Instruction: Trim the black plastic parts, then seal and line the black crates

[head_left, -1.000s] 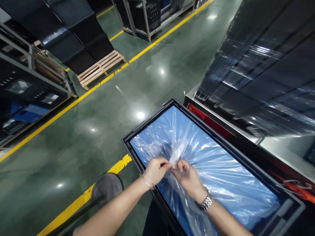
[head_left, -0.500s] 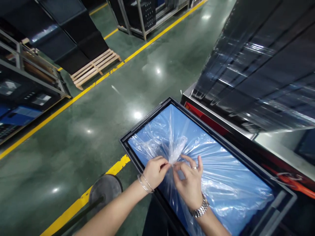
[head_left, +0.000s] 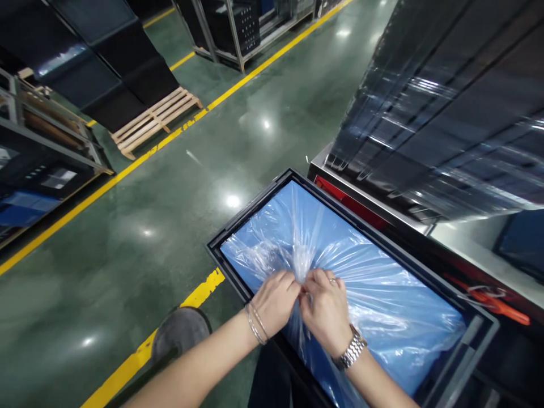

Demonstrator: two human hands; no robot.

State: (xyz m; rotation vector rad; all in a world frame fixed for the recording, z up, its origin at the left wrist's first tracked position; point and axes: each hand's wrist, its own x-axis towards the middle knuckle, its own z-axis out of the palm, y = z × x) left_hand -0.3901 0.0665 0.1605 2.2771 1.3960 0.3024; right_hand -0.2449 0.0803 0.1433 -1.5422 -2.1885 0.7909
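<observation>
Clear plastic film (head_left: 382,294) is stretched in creases over a blue surface inside a black crate (head_left: 244,212). Its gathered, bunched part (head_left: 301,258) stands up near the left half of the crate. My left hand (head_left: 276,297), with silver bangles at the wrist, pinches the base of the gather. Right beside it, my right hand (head_left: 325,303), with a ring and a metal watch, closes its fingers on the same twisted plastic. The fingertips almost meet, and the exact spot they grip is partly hidden.
At the right stands a tall stack of dark panels wrapped in film (head_left: 425,113). An orange-handled tool (head_left: 499,306) lies beside the crate. A round grey base (head_left: 181,334) is at lower left. Beyond the yellow floor line (head_left: 170,137) are a wooden pallet (head_left: 157,119) and metal racks (head_left: 242,34).
My right hand's raised fingers have curled in, and both hands now close more tightly around the gathered plastic. The view has shifted slightly.
</observation>
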